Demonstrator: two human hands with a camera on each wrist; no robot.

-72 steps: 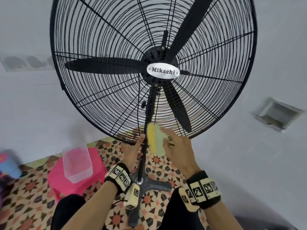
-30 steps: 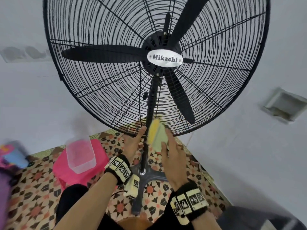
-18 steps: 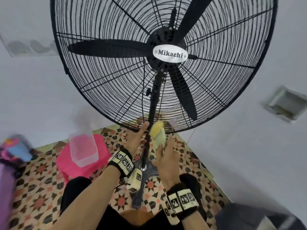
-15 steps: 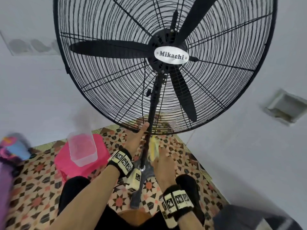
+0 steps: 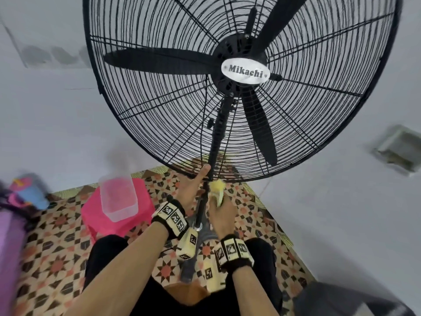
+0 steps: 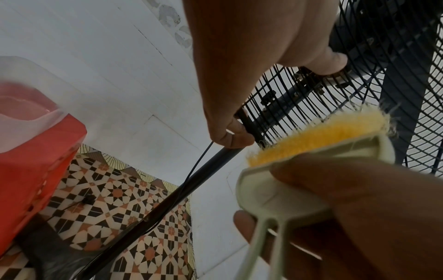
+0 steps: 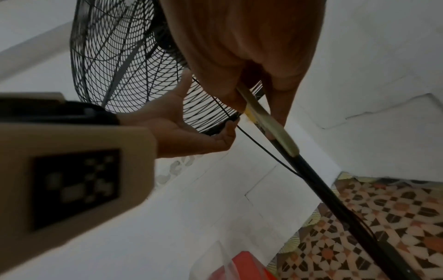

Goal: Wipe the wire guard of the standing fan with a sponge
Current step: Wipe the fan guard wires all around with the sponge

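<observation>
A yellow-and-pale-green sponge [image 5: 217,190] sits at the bottom rim of the black wire guard [image 5: 159,124] of the standing fan, beside its pole [image 5: 205,201], gripped by the right hand [image 5: 222,213]. The left hand [image 5: 190,190] curls its fingers round the guard's lower rim. Behind, a clear plastic tub [image 5: 118,197] rests on a pink stool [image 5: 95,215] on the patterned floor [image 5: 45,258].

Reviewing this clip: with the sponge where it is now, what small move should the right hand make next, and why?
Probably lift the yellow-and-pale-green sponge back up onto the lowest wires of the black wire guard. The right hand grips it just below the rim, beside the black pole, while the left hand holds the rim's bottom steady, so a short upward stroke looks ready.
</observation>
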